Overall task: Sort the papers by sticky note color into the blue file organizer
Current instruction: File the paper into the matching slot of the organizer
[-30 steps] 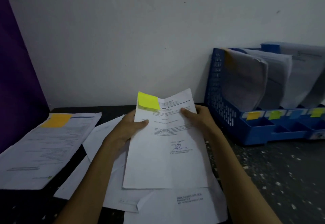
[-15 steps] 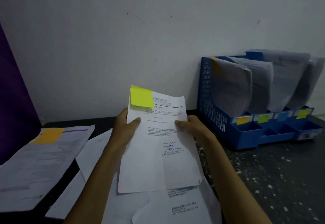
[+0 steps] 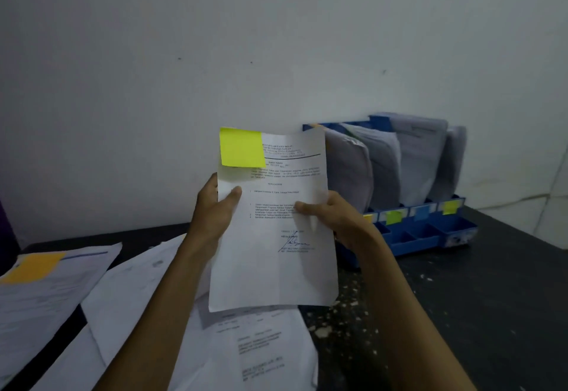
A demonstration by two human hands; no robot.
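Dark table [image 3: 461, 298]; papers [image 3: 412, 157] fill blue organizer [image 3: 424, 237]; left hand [image 3: 215, 209] and right hand [image 3: 332, 218] grip yellow-noted sheet [image 3: 270, 267].

White sheet [image 3: 273, 274] with black print, neon yellow-green sticky note [image 3: 242, 148] on its top left corner. Blue file organizer [image 3: 430, 238]; front tabs orange [image 3: 368, 218], green [image 3: 393, 217], blue [image 3: 421, 211], yellow [image 3: 450, 207]; filed papers greyish white. Table [image 3: 461, 314] black with pale speckles, loose papers [image 3: 147, 292] white, one with an orange note [image 3: 32, 267]; wall [image 3: 276, 37] plain off-white.
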